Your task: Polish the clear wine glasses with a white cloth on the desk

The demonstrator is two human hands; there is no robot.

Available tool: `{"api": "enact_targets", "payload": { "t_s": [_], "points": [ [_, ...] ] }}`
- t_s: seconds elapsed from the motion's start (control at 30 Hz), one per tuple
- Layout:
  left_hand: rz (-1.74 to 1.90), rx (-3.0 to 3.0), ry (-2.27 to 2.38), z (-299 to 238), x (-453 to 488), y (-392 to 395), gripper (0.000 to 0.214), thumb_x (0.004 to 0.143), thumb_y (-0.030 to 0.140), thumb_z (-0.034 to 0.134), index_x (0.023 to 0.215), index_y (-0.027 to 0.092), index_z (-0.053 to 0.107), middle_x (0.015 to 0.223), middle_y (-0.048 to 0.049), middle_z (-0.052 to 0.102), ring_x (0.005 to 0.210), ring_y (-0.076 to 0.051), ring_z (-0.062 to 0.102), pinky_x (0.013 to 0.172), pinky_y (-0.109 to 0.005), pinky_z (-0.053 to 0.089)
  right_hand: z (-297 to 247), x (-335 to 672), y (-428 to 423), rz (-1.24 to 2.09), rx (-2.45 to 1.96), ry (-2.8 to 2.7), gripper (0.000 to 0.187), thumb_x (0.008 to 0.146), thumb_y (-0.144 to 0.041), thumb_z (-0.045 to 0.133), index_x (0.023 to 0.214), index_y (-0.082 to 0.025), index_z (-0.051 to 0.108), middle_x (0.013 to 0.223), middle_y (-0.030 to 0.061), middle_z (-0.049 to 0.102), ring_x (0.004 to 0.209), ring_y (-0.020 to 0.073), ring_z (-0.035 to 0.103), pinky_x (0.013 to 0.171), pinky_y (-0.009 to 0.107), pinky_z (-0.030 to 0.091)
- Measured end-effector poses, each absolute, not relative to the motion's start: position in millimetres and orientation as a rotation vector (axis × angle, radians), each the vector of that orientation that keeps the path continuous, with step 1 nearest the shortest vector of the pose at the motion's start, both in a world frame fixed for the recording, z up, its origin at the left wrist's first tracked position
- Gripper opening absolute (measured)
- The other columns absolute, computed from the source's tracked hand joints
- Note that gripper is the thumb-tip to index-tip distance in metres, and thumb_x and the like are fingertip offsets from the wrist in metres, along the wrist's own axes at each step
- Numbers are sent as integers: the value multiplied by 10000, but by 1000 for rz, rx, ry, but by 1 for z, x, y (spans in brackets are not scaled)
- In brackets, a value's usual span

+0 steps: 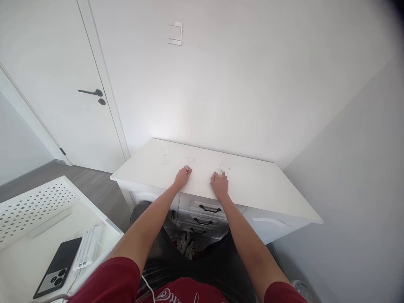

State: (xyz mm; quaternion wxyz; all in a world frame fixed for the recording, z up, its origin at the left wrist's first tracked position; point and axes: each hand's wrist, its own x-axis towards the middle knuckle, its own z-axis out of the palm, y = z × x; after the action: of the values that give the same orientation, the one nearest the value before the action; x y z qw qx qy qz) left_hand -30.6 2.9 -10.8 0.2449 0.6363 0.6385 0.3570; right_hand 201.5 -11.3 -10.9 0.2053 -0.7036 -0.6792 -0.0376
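My left hand [183, 177] is closed, its fingertips pinched at the lower part of a clear glass [190, 160]. The glass stands out only by its thin rim against the white cabinet top [252, 185]. To its left is another clear, stemmed-looking glass [166, 155], untouched. My right hand [220, 184] rests on the cabinet top with curled fingers. At its fingertips lies a small, pale, partly see-through thing [222, 172]. Its kind is too faint to tell, and the fingers partly cover it.
Below the top are drawers with black handles [210, 208]. At lower left, a white desk [19, 265] holds a phone [58, 267] and a white power strip [86, 248] with cables. A wall rises behind the cabinet; a door [59, 97] is at left.
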Motion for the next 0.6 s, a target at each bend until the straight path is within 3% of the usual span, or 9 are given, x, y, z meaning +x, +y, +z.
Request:
{"api": "enact_targets", "payload": {
  "t_s": [0.17, 0.33, 0.47, 0.6],
  "points": [
    [980, 1718, 1755, -11, -30, 5, 279, 996, 409, 404, 1026, 196, 581, 1003, -88, 696, 895, -215, 630, 777, -316, 441, -15, 202, -18, -65, -1928, -1888, 454, 1009, -364, 332, 1372, -226, 567, 1501, 218, 355, 1218, 335, 478, 964, 439, 384],
    [1037, 1729, 1692, -10, -29, 4, 242, 986, 415, 440, 1036, 202, 544, 1017, -84, 678, 940, -218, 628, 807, -316, 439, -25, 201, -29, -158, -1864, -1845, 523, 1000, -415, 338, 1430, -163, 498, 1527, 256, 300, 1343, 407, 338, 1013, 529, 325],
    [1139, 1722, 1650, -8, -27, 1, 293, 985, 460, 437, 1102, 193, 471, 1044, -100, 661, 960, -227, 621, 802, -318, 441, -31, 200, -41, -196, -1826, -1802, 556, 943, -462, 425, 1377, -128, 518, 1352, 270, 432, 1255, 423, 361, 935, 544, 366],
    [1211, 1655, 1628, -7, -26, 0, 302, 1007, 421, 381, 1174, 174, 424, 1025, -107, 664, 847, -200, 628, 795, -324, 447, -32, 203, -54, -174, -1691, -1848, 414, 887, -356, 462, 1229, -167, 600, 1113, 183, 504, 1057, 342, 439, 840, 469, 409]
  ]
}}
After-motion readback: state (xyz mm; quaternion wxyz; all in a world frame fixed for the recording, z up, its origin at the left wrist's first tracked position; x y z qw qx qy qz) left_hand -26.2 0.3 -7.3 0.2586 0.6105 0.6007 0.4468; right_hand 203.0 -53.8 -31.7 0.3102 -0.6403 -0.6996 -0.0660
